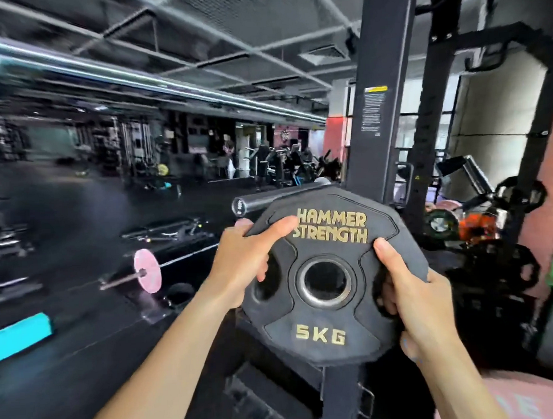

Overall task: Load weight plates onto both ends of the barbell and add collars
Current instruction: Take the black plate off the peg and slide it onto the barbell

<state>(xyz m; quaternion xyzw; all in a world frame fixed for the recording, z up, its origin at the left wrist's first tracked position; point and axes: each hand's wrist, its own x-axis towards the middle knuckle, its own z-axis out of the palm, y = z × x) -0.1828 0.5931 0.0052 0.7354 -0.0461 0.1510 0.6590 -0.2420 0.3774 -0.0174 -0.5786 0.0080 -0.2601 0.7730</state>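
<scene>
Here both hands, left hand [240,269] and right hand [411,295], gripped the 5 kg plate [331,305]; barbell sleeve [268,200] just above, dark gym floor [76,203] blurred, probably rubber.

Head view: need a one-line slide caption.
Both hands, left hand and right hand, grip a black 5 kg plate just below the bare barbell sleeve on the rack.

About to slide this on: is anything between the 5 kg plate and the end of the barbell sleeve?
Nothing visible. The 5 kg plate, gripped by the left hand and right hand, sits just below and in front of the barbell sleeve. The sleeve's end is bare: no plate or collar. The rack upright stands behind the plate.
</scene>
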